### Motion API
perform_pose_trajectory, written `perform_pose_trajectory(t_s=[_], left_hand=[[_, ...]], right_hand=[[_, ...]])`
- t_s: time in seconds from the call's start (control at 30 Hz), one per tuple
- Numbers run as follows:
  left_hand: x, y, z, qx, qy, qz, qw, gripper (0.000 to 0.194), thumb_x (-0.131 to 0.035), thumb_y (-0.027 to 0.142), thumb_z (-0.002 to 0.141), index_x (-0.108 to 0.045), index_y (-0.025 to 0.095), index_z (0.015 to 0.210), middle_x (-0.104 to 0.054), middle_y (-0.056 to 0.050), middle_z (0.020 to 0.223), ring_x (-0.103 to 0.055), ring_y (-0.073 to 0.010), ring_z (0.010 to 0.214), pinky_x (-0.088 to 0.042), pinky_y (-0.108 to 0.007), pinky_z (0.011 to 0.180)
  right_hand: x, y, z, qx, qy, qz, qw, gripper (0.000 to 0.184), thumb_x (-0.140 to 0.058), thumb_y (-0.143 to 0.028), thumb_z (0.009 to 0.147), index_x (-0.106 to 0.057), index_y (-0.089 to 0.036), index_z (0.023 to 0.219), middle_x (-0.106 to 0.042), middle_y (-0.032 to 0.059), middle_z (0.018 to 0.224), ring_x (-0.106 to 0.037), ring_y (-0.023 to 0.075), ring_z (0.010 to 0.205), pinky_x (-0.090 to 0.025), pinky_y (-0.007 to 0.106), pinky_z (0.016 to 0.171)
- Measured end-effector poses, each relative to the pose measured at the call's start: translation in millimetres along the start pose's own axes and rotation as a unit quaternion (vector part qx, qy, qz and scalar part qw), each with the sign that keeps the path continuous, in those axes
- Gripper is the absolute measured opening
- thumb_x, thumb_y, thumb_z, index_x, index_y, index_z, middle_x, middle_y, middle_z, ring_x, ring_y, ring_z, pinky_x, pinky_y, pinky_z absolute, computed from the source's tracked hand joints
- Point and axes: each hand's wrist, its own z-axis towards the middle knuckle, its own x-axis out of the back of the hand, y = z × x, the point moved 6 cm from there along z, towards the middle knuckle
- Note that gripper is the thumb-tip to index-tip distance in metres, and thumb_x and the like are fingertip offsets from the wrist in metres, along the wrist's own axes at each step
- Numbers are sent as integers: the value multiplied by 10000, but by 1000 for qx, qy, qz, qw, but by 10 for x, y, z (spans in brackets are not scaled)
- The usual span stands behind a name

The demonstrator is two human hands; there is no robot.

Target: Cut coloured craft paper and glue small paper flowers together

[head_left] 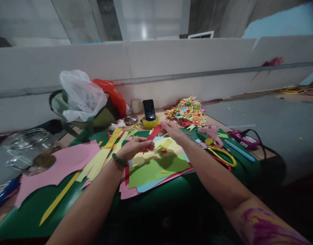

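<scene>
A red paper strip (154, 132) stretches between my two hands above the layered sheets. My left hand (137, 147), with a green bead bracelet on its wrist, pinches the strip's lower end. At its upper end my right hand (173, 131) has its fingers closed on the strip. Below both hands lie coloured sheets, a green sheet (156, 173) among the topmost, with small yellow-green scraps (165, 145) on them. Yellow paper strips (109, 144) are fanned out left of my left hand. Scissors with yellow handles (226, 154) and a pink glue gun (212, 132) rest right of my right arm.
A phone (149, 109) stands in a yellow tape roll (153, 122) at the back. Beside it is a heap of folded paper pieces (188, 112). A bag (102, 114), a glass jar (31, 148) and pink paper (67, 161) are at left; a purple corded device (244, 139) at right.
</scene>
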Motion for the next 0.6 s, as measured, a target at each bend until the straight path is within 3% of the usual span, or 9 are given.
perform_pose_trajectory(t_s=[0.03, 0.1, 0.2, 0.27, 0.43, 0.6], left_hand=[[45, 2, 9, 0, 28, -4, 1000, 341, -826, 419, 594, -737, 135, 761, -705, -53, 759, -613, -118, 675, -469, -240, 660], [122, 8, 24, -1, 77, -24, 997, 348, -852, 385, 546, -736, 140, 765, -664, -10, 693, -533, -70, 571, -423, -210, 572], [166, 21, 40, -11, 109, -55, 992, 341, -874, 334, 495, -699, 142, 716, -614, 26, 645, -497, -56, 541, -393, -202, 539], [160, 27, 43, -19, 111, -65, 991, 326, -871, 317, 507, -663, 146, 691, -597, 36, 631, -526, -68, 571, -412, -206, 568], [126, 15, 37, -21, 104, -62, 992, 318, -859, 299, 547, -655, 137, 729, -632, 16, 666, -578, -87, 627, -447, -217, 628], [106, -3, 51, -21, 96, -89, 991, 319, -879, 280, 514, -670, 133, 705, -656, 2, 654, -604, -104, 639, -472, -243, 682]], right_hand=[[57, 25, 5, -11, -10, -98, 995, 309, -493, -450, 900, -626, -173, 929, -708, 65, 843, -667, 160, 753, -477, 251, 642], [166, 106, 11, -36, -24, -231, 972, 233, -635, -414, 809, -649, -183, 830, -711, 76, 857, -662, 209, 847, -460, 269, 676], [224, 267, 15, -73, -53, -284, 955, 307, -839, -377, 547, -641, -190, 689, -703, 81, 766, -653, 270, 850, -448, 297, 667], [190, 357, 18, -86, -75, -299, 948, 359, -869, -379, 467, -634, -189, 659, -698, 81, 738, -650, 269, 792, -443, 298, 634], [74, 485, 40, -96, -100, -268, 953, 416, -885, -320, 418, -650, -197, 738, -684, 22, 691, -608, 190, 650, -422, 255, 546], [81, 528, 89, -112, -98, -185, 971, 305, -848, -206, 453, -644, -169, 677, -585, -35, 518, -531, 140, 510, -390, 237, 476]])
